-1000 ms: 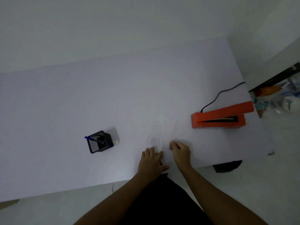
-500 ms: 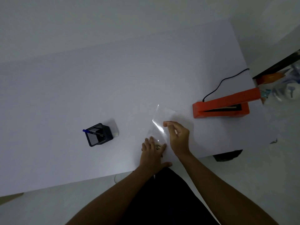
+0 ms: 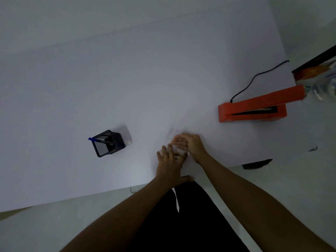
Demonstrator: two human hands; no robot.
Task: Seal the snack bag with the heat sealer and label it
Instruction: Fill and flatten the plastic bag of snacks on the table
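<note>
The snack bag (image 3: 173, 133) is clear plastic and hard to make out. It lies flat on the table (image 3: 127, 79), under both hands and reaching a little past the fingertips. Well to the left of the left hand stands a black mesh pen holder (image 3: 109, 145) with a blue pen (image 3: 101, 140) leaning in it. A small white piece (image 3: 128, 142) sits against its right side, and I cannot tell whether it is a label. The left hand (image 3: 171, 161) lies palm down with fingers spread, pressing the near part of the bag to the table. Just beside it and slightly farther out, the right hand (image 3: 191, 144) is on the bag with its fingers bent inward. I cannot tell whether they pinch the plastic or only smooth it. Well to the right of the right hand sits the orange heat sealer (image 3: 252, 110), its arm raised, nothing in its slot, and a black cord (image 3: 254, 79) trailing away behind it. The task looks to be at an early stage: the bag is apparently being flattened or its mouth readied. Carrying it to the sealer, pressing the seam and labelling all remain to be done.
</note>
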